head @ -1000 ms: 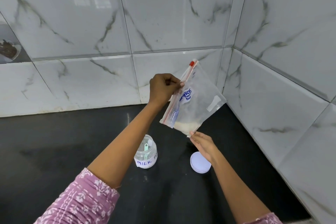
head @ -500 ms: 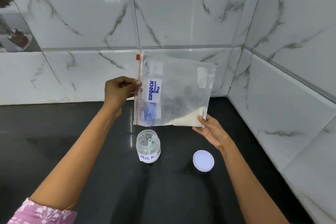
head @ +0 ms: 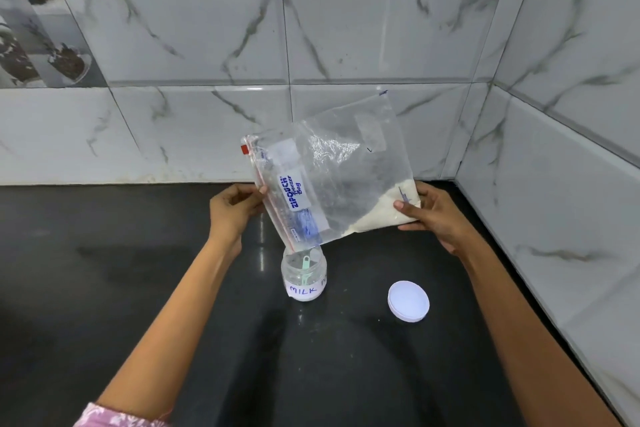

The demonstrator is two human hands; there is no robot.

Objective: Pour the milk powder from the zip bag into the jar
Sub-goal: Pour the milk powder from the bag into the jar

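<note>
The bag (head: 332,180) carries a white patch reading "ZIPOUCH Freezer Bag" in blue, just right of the left hand's (head: 235,208) pinch on the zip edge and well left of the right hand (head: 429,215). Smaller blue print below it is too fine to read. Under the bag's low corner, the jar (head: 304,276) bears a handwritten label: "MILK", then letters cut off, beginning "P".

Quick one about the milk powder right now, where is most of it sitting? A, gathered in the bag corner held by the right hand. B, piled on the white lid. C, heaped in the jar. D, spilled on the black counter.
A: the milk powder lies in the corner of the zip bag gripped by the right hand, while the jar below looks nearly empty.
</note>
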